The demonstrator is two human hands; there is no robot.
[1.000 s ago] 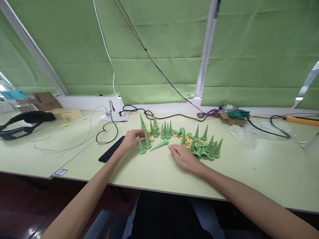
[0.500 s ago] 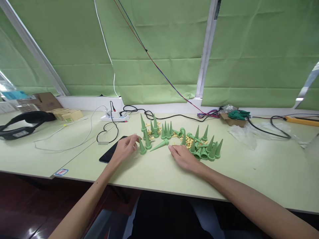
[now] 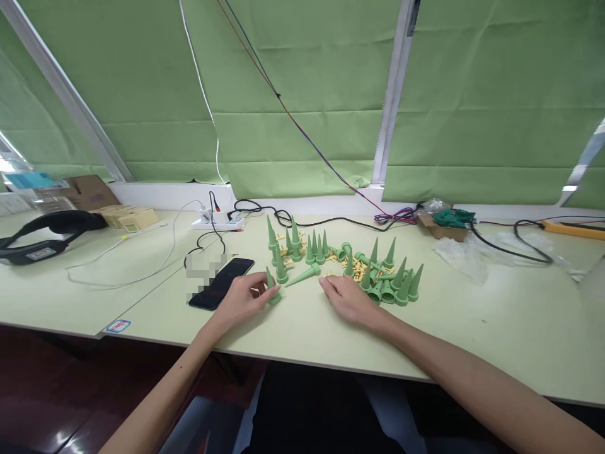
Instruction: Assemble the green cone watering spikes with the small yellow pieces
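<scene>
My left hand [image 3: 246, 299] has its thumb and fingers closed around a green plastic cone-shaped spike [image 3: 270, 279] that stands point up on the table. My right hand [image 3: 350, 299] rests closed on the table, thumb and fingers pressed together; whatever it may hold is hidden. Between the hands a green spike [image 3: 302, 275] lies on its side. Behind my left hand more spikes [image 3: 295, 239] stand among small yellow plastic pieces [image 3: 286, 261]. A heap of green spikes [image 3: 387, 291], some upright and some lying, surrounds yellow pieces [image 3: 362, 270] just beyond my right hand.
A black phone [image 3: 222, 284] lies left of my left hand. Behind it are a white power strip [image 3: 218, 224] and black cables. Black headgear [image 3: 47, 236] and yellow boxes [image 3: 135, 219] are at far left. A carton [image 3: 442, 230] and clear plastic bags [image 3: 460, 257] lie at right.
My left hand has moved nearer to me and slightly right, with its thumb now across the front spike, which has shifted a little toward me. My right hand stays in place.
</scene>
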